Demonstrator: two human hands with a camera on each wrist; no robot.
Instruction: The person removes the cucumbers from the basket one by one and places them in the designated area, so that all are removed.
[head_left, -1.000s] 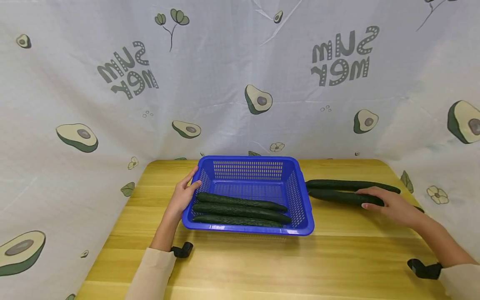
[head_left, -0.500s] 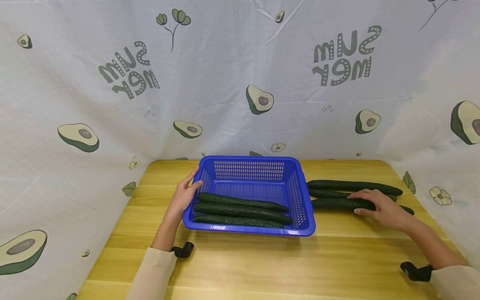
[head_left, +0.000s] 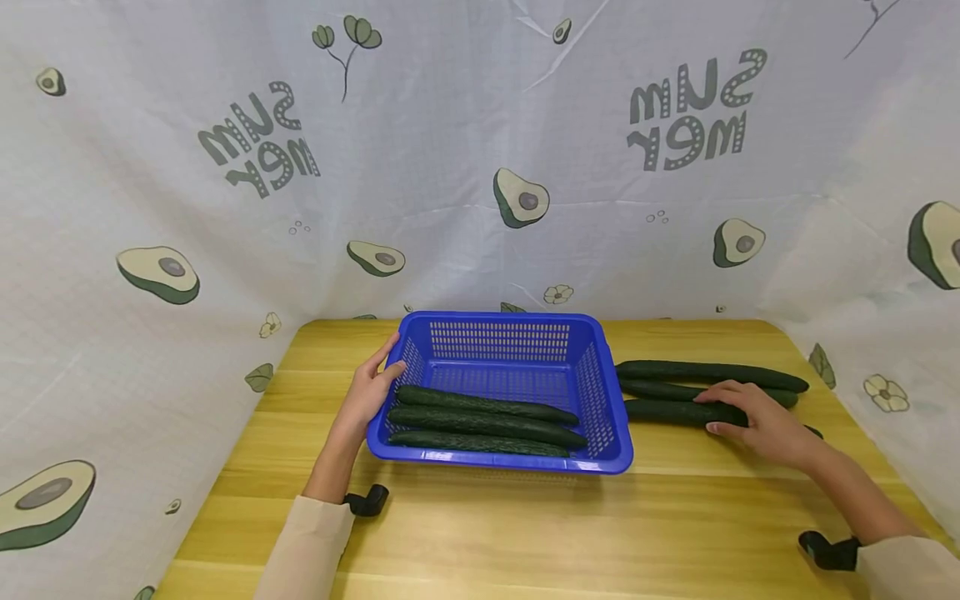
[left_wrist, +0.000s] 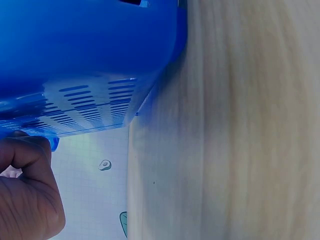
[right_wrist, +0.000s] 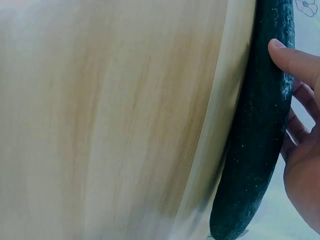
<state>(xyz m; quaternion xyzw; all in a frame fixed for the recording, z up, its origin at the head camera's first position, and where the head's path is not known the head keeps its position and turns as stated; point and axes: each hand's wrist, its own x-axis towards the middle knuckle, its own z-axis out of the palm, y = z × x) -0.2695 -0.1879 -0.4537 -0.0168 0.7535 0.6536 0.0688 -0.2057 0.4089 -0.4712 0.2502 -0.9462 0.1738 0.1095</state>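
Observation:
My left hand (head_left: 367, 392) grips the left rim of a blue plastic basket (head_left: 498, 463), its thumb over the rim. In the left wrist view the curled left hand (left_wrist: 27, 192) is beside the slotted basket wall (left_wrist: 95, 45). Three dark green cucumbers (head_left: 483, 423) lie side by side along the basket's near side. To the right of the basket, my right hand (head_left: 768, 429) holds the nearest of three more cucumbers (head_left: 663, 411) from above. In the right wrist view, thumb and fingers lie on opposite sides of that cucumber (right_wrist: 255, 120); its far end is out of frame.
Behind the held cucumber lie a middle cucumber (head_left: 660, 389) and a back cucumber (head_left: 712, 372), their left ends close to the basket. All stand on a wooden table (head_left: 510, 533). A white avocado-print curtain (head_left: 450, 150) hangs around the table's back and sides.
My right hand has moved a little left and nearer with its cucumber, so the middle cucumber now shows behind it. The left hand and basket stay nearly still.

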